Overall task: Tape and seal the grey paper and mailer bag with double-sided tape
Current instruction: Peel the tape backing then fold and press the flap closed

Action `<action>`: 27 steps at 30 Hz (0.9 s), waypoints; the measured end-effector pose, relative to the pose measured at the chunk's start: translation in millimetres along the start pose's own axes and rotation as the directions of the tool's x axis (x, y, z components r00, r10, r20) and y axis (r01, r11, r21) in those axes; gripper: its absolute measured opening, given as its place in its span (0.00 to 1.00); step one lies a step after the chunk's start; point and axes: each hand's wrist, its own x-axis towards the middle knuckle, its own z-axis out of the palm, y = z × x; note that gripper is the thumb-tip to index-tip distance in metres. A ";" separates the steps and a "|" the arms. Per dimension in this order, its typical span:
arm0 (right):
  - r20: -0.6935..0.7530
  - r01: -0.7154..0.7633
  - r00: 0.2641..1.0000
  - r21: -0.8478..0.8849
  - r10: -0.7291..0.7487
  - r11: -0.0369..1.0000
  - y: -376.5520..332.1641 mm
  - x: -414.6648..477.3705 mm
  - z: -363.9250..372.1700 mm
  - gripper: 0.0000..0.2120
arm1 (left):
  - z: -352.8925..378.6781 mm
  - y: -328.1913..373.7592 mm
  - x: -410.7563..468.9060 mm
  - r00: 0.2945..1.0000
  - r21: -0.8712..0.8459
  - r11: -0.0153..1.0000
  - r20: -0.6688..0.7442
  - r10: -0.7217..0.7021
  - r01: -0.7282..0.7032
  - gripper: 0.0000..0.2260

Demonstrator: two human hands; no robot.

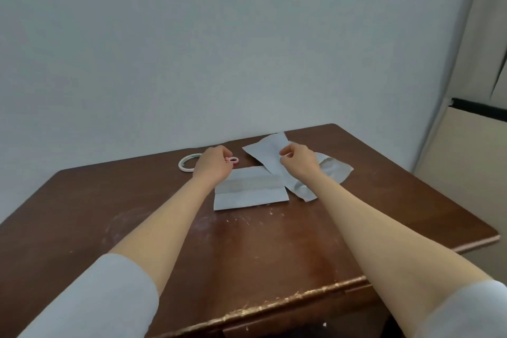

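A folded grey paper (249,195) with a paler band across its middle lies flat at the table's centre. Behind it a tilted grey sheet (264,152) overlaps a grey mailer bag (336,170) on its right. My left hand (211,164) has curled fingers that pinch a small pink tape roll (234,160) on the table. A larger white tape roll (186,164) lies just left of that hand, partly hidden by it. My right hand (297,160) hovers over the tilted sheet, thumb and fingers pinched together at its right edge.
The brown wooden table (247,250) stands against a plain wall, with worn front edge and white flecks near the folded paper. Its right edge drops off beside a beige wall panel (466,173).
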 end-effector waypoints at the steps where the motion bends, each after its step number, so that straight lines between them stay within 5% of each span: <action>1: 0.046 -0.003 0.999 -0.039 0.005 0.999 2.1 5.6 6.6 0.15 | 0.8 -9.2 4.1 0.999 0.029 0.998 0.018 -0.050 0.049 0.12; 4: 0.160 0.050 0.987 -0.184 -0.021 0.982 7.1 21.3 26.9 0.18 | 9.2 -29.9 16.4 0.983 0.067 0.989 0.117 -0.141 0.134 0.08; 8: 0.233 0.105 0.972 -0.389 -0.013 0.915 15.5 37.7 47.6 0.21 | 27.5 -42.8 31.6 0.968 0.044 0.981 0.156 -0.196 0.192 0.15; 11: 0.199 0.086 0.980 -0.463 0.009 0.882 27.9 45.8 53.7 0.23 | 36.2 -48.9 42.9 0.955 0.005 0.967 0.157 -0.253 0.255 0.06; 14: 0.156 0.054 0.988 -0.455 0.020 0.889 38.5 54.3 51.0 0.22 | 39.5 -52.0 53.2 0.946 0.007 0.957 0.145 -0.288 0.291 0.15; 18: 0.115 -0.001 0.991 -0.470 0.062 0.882 39.3 60.8 43.3 0.21 | 42.5 -54.2 61.2 0.936 0.029 0.951 0.172 -0.307 0.307 0.05; 22: 0.012 0.030 1.000 -0.414 -0.028 0.910 24.5 60.5 48.4 0.13 | 43.5 -51.0 68.1 0.919 0.035 0.945 0.224 -0.325 0.325 0.17; 24: 0.039 -0.031 0.998 -0.383 0.049 0.923 18.1 61.0 53.0 0.07 | 39.1 -45.3 66.9 0.904 0.028 0.942 0.275 -0.328 0.334 0.19; 27: 0.067 -0.124 0.986 -0.297 0.151 0.947 12.8 60.8 54.7 0.14 | 36.5 -46.2 66.2 0.882 -0.006 0.929 0.316 -0.350 0.371 0.18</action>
